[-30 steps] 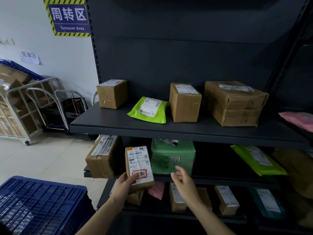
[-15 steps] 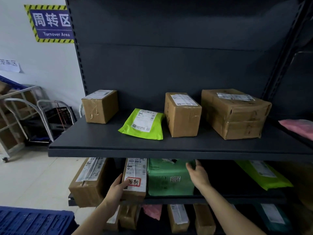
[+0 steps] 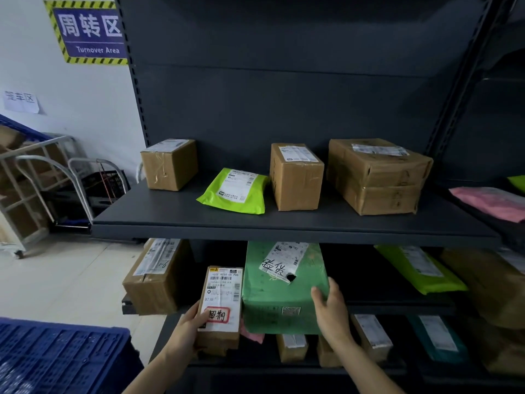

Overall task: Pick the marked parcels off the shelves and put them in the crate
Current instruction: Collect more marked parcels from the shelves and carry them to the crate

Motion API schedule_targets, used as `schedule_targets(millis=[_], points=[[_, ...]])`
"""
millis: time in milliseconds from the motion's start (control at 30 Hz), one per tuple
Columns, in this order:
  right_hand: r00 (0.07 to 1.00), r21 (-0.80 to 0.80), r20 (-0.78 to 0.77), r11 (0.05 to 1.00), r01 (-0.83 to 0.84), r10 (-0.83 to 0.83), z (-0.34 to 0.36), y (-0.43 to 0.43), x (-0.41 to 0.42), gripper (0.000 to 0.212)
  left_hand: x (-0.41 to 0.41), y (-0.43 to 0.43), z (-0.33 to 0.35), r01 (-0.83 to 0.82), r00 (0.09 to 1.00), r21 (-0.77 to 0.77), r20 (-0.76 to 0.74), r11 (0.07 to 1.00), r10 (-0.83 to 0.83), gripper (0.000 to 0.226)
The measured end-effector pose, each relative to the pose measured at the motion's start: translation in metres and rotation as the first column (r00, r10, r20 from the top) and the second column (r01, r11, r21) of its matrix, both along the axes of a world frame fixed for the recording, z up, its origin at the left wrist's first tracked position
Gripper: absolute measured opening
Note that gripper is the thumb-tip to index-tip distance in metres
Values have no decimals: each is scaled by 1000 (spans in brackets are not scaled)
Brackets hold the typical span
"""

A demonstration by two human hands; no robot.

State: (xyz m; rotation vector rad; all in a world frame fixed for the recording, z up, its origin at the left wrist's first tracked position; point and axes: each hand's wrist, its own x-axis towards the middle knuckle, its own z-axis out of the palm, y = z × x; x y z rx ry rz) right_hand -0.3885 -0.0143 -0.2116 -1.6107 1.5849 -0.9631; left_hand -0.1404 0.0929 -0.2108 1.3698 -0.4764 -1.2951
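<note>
Marked parcel: a small brown box (image 3: 222, 305) with a white label and a red-framed stamp is held upright in front of the middle shelf (image 3: 397, 305), just left of the green parcel.
Left hand (image 3: 189, 327): its grip is closed on the small brown box, with the thumb laid across the stamped label.
Green parcel (image 3: 279, 291): it is seen tilted forward at the middle shelf's edge; black handwriting is shown on its torn white label.
Right hand (image 3: 331, 307): its grip is placed on the green parcel's right edge, fingers curled around it.
Crate: a blue crate (image 3: 56, 356) is seen at lower left, apart from both hands.
Top shelf (image 3: 284, 226): three brown boxes and a lime mailer (image 3: 235, 191) are carried.
</note>
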Motion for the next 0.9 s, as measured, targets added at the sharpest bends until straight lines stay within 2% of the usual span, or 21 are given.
schedule_targets(millis=[133, 300, 500, 667, 900], points=[[1000, -6, -6, 1000, 15, -15, -8, 26, -16, 52, -14, 25, -7, -10, 1000, 9, 12, 1000, 10, 29], [1000, 15, 18, 1000, 7, -7, -16, 51, -28, 54, -30, 50, -10, -15, 1000, 5, -1, 1000, 15, 27], [999, 46, 12, 998, -45, 44, -13, 58, -35, 74, -39, 56, -8, -31, 999, -7, 10, 999, 31, 26], [995, 35, 13, 995, -98, 98, -9, 44, -37, 87, -38, 44, -2, -34, 999, -26, 23, 999, 35, 25], [997, 34, 63, 998, -47, 45, -1, 2, -23, 84, -29, 6, 5, -45, 999, -70, 18, 997, 46, 22]])
